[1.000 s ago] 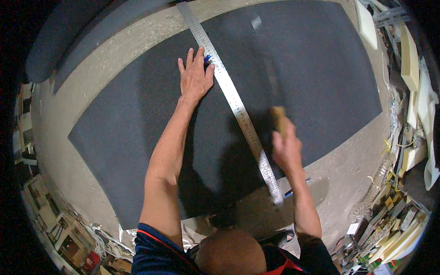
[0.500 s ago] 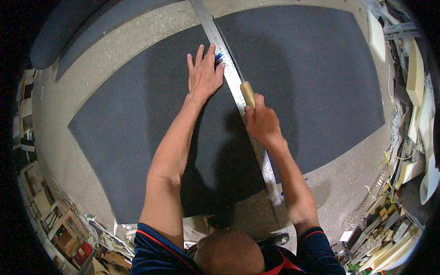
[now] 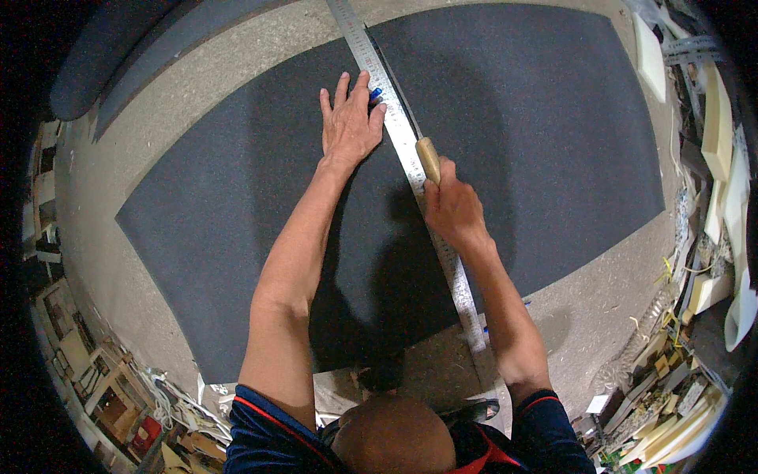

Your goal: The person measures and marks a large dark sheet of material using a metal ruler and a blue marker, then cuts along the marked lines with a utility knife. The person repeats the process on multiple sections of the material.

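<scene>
A large dark grey sheet (image 3: 576, 142) with a foam or felt look lies flat on the floor. Across it runs a long metal ruler (image 3: 404, 146), from the far edge down past the near edge. My left hand (image 3: 347, 126) is spread flat on the sheet, its thumb and fingertips at the ruler's left edge. A small blue object (image 3: 376, 94) shows beside its forefinger; its kind is unclear. My right hand (image 3: 454, 205) is closed round the wooden handle of a knife (image 3: 428, 160). The long thin blade lies along the ruler's right edge, pointing away from me.
Rolled or curved dark sheets (image 3: 118, 59) lie at the far left. Pale foam offcuts (image 3: 716, 130) are piled along the right side. Wooden frames and scraps (image 3: 103, 387) fill the lower left. Bare concrete floor (image 3: 103, 268) surrounds the sheet.
The view has shifted very slightly. Both hands, the knife and the ruler keep nearly the same places on the sheet.
</scene>
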The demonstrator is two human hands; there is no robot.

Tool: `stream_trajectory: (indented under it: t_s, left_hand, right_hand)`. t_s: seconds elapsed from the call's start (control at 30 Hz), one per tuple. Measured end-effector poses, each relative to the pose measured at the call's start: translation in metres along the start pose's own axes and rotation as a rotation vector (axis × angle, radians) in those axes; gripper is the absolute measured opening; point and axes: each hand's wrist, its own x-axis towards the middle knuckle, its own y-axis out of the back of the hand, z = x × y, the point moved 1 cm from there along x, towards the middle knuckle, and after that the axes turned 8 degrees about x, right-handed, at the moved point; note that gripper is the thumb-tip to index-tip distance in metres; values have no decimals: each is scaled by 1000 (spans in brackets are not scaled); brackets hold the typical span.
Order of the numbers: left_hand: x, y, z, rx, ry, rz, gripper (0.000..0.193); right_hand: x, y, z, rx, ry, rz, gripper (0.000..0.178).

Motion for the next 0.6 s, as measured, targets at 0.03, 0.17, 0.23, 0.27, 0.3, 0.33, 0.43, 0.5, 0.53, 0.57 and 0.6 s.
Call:
stream_trajectory:
  t_s: [0.03,0.17,0.23,0.27,0.3,0.33,0.43,0.5,0.53,0.57,0.6]
  left_hand:
    - [0,0,0,1,4,-13,64]
    - [2,3,4,13,8,-59,64]
    - [2,4,3,25,5,-65,64]
    - [2,5,3,29,4,-62,64]
    - [2,5,2,32,2,-59,64]
    - [2,4,2,33,-1,-57,64]
    - [1,5,1,35,-6,-57,64]
    - [0,5,1,36,-5,-65,64]
    - [-1,4,0,35,-11,-49,64]
    - [-1,3,0,35,-18,-34,64]
    - [-1,2,-2,38,-26,-18,64]
  right_hand:
    - [0,0,1,-11,-3,2,34]
    - [0,3,0,-28,-42,-30,34]
    - [-2,3,-2,-34,-45,-28,35]
    - [-3,3,-2,-40,-39,-29,35]
    - [-3,4,-2,-47,-34,-29,35]
    - [-3,5,-2,-54,-29,-30,35]
    - [-4,5,-2,-113,-4,-6,34]
    - [-2,9,-4,-111,31,8,32]
    - [-1,11,-4,-109,47,14,32]
    - [3,11,-4,-99,100,36,31]
    - [8,11,-4,-87,154,59,30]
